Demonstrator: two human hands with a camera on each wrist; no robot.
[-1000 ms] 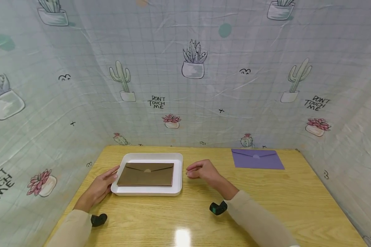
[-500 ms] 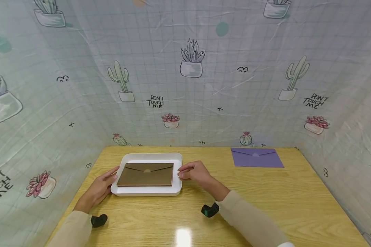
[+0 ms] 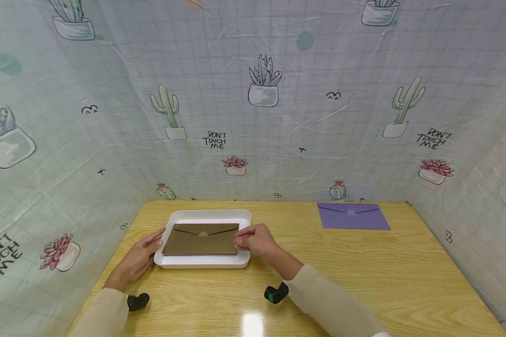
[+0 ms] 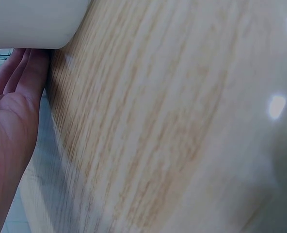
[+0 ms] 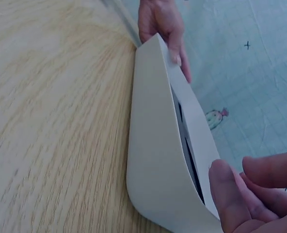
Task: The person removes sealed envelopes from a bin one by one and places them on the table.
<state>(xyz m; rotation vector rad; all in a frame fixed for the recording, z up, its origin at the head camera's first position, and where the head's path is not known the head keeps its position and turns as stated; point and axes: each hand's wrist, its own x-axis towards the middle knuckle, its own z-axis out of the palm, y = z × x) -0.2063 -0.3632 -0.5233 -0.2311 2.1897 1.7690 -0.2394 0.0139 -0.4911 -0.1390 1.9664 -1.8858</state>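
In the head view a white tray (image 3: 211, 215) stands at the left of the table, with a gold-brown envelope (image 3: 200, 244) lying flap-side up in it. Thin edges of other paper show below that envelope. My left hand (image 3: 140, 255) holds the tray's left side, thumb at the rim and fingers along the outer wall. Over the right rim reaches my right hand (image 3: 257, 241), its fingertips at the envelope's right edge. The right wrist view shows a gap between the thumb (image 5: 223, 187) and forefinger of that hand.
A purple envelope (image 3: 354, 217) lies at the back right of the wooden table (image 3: 341, 271). Hanging fabric (image 3: 295, 117) printed with cacti encloses the back and sides. A black wrist device (image 3: 276, 293) sits below each forearm.
My right hand has moved left, from the table beside the tray, over its right rim to the gold-brown envelope's edge. The left hand, tray and purple envelope have stayed in place.
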